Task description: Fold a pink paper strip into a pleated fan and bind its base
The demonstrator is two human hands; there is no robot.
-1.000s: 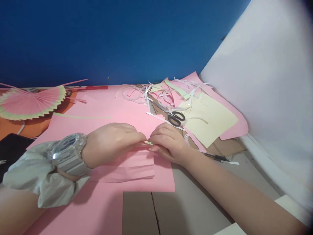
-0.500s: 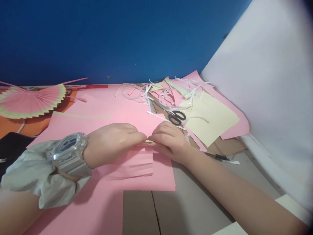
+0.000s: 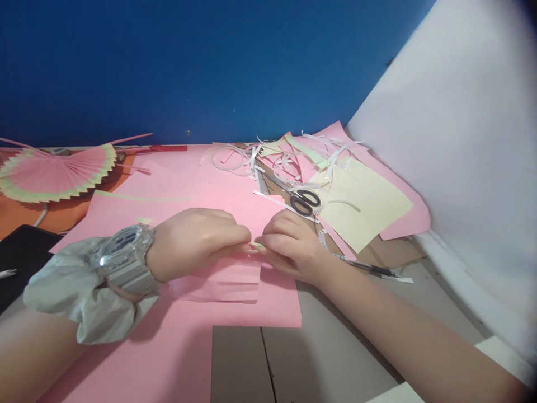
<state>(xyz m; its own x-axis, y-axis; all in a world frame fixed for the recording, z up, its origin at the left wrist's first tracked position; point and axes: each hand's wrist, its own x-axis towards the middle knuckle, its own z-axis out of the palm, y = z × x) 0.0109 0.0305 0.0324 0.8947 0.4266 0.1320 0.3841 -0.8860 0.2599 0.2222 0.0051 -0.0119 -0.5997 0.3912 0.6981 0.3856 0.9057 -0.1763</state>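
My left hand [image 3: 199, 240], with a clear watch and a pale scrunchie at the wrist, pinches a creased pink paper [image 3: 235, 284] along its upper edge. Close beside it, my right hand [image 3: 291, 246] pinches the same edge at the right end. A yellow-green strip shows between my fingertips, with narrow pleats below it. The lower part of the creased paper hangs toward me over larger pink sheets [image 3: 279, 308]. My fingers hide most of the folded edge.
Black-handled scissors [image 3: 305, 201] lie beyond my right hand, among white paper strips [image 3: 331, 162] and a pale yellow sheet [image 3: 364, 201]. A pen [image 3: 377, 270] rests at right. A pleated pink paper fan [image 3: 59, 173] lies far left, near a black object [image 3: 25, 257].
My left hand and wrist have shifted slightly right and up. The lower edge of the creased paper has risen a little. Both hands keep their pinch on it.
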